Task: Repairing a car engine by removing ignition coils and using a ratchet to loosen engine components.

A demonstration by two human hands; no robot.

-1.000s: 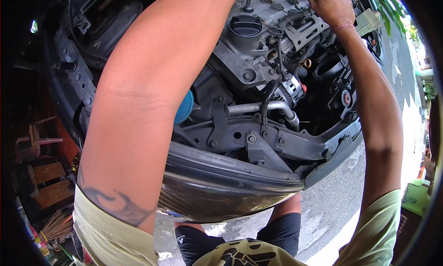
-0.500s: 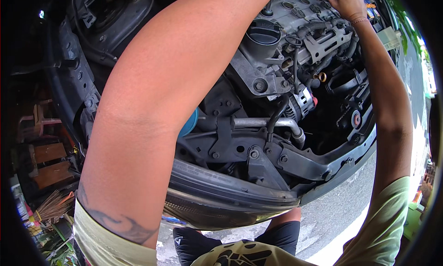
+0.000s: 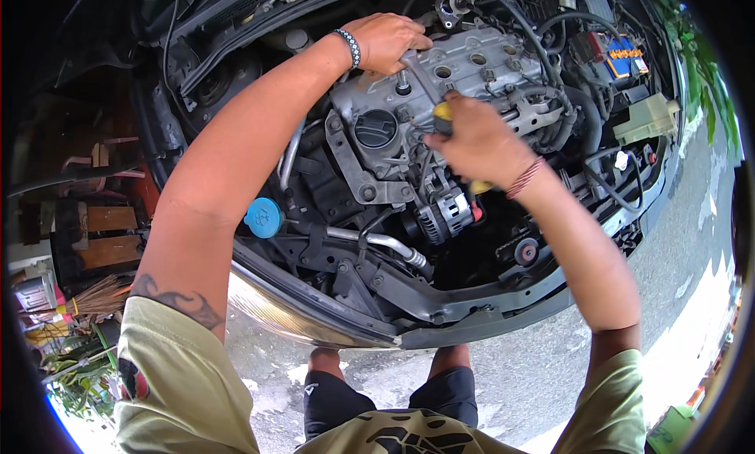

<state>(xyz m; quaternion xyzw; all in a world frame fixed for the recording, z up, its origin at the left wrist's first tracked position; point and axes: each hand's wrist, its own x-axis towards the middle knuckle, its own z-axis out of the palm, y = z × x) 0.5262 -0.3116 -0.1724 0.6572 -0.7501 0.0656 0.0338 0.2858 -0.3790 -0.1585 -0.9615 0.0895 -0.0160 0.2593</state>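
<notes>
a: where is the long-handled wrench (image 3: pixel 425 81)?

b: over the top of the grey engine (image 3: pixel 358 98), slanting from its head (image 3: pixel 410 59) at the far left to its handle (image 3: pixel 442 123) at the near right

a: and the right hand (image 3: pixel 483 143), what is its grip like?

b: wrapped round the yellow-and-black handle, fingers folded in, with a yellow end (image 3: pixel 480 186) showing on the near side of the fist

a: the left hand (image 3: pixel 385 43)?

b: it's at the far end, fingers bent down by the wrench's head; i can't tell whether they pinch it or only rest there

a: what's on the near side of that head?

b: a shiny metal shaft (image 3: pixel 403 84), sunk into the engine top

a: and round about?

b: a round black cap (image 3: pixel 376 129) left of the right hand, a blue cap (image 3: pixel 263 218) nearer and farther left, a silver alternator (image 3: pixel 450 216) on the near side, and, off to the far right, a battery (image 3: pixel 617 57) with orange and blue on it
</notes>
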